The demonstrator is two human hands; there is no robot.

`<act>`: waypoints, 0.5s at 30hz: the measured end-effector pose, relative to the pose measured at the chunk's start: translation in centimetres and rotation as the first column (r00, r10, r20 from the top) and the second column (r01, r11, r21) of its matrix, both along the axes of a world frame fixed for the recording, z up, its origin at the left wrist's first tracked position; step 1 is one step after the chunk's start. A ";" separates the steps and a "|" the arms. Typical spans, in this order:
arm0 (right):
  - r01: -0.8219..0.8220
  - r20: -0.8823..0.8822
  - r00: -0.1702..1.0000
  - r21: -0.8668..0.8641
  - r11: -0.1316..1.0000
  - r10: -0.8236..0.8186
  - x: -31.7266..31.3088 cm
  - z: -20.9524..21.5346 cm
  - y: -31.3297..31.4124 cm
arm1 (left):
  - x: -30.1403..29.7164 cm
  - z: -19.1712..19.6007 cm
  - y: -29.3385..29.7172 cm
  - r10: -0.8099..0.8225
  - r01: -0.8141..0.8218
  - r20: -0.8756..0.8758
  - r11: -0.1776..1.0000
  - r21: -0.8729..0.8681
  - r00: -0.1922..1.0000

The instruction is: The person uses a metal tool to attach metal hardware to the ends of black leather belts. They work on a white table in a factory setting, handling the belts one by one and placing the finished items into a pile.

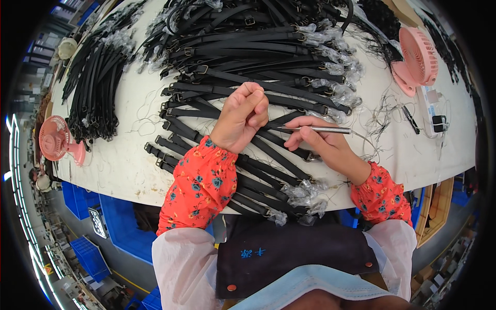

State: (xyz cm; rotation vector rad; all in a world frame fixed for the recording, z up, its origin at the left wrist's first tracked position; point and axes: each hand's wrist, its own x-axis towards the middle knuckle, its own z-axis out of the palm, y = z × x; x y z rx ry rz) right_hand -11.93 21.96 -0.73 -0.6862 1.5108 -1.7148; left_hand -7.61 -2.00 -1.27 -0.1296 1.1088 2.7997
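Over the middle of the table, my left hand [243, 114] is closed, with its thumb and forefinger pinched together. Anything between those fingertips is too small or hidden to make out. Just to the right, my right hand [320, 144] grips a slim silver pen-like metal tool [330, 129], its narrow end pointing left toward my left hand. Beneath both hands lie several black straps with buckles [281, 155], laid across one another. Clear plastic wrapping [305, 194] covers their right ends.
A large pile of black straps [248, 39] fills the table's far side. Another bundle [98, 90] lies at left. Pink fans stand left [54, 137] and right [417, 57]. A black pen [411, 120] lies near a white power strip [430, 111]. Blue bins [124, 227] sit below the table.
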 end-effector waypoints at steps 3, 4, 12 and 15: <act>-0.032 -0.046 0.998 0.016 0.999 0.032 -0.1 0.0 -0.2 | 0.2 0.1 0.3 -0.004 0.004 0.002 1.000 -0.003 1.000; -0.045 -0.075 0.996 0.037 0.998 0.047 -0.1 0.2 -0.1 | 0.2 0.2 0.3 -0.006 0.006 -0.001 1.000 -0.003 1.000; -0.053 -0.118 0.991 0.068 0.996 0.060 0.0 0.6 -0.3 | 0.3 0.3 0.5 -0.016 0.016 -0.011 1.000 -0.011 1.000; -0.046 -0.123 0.991 0.064 0.997 0.054 0.0 0.6 -0.4 | 0.3 0.6 0.5 -0.025 0.025 -0.019 1.000 -0.018 1.000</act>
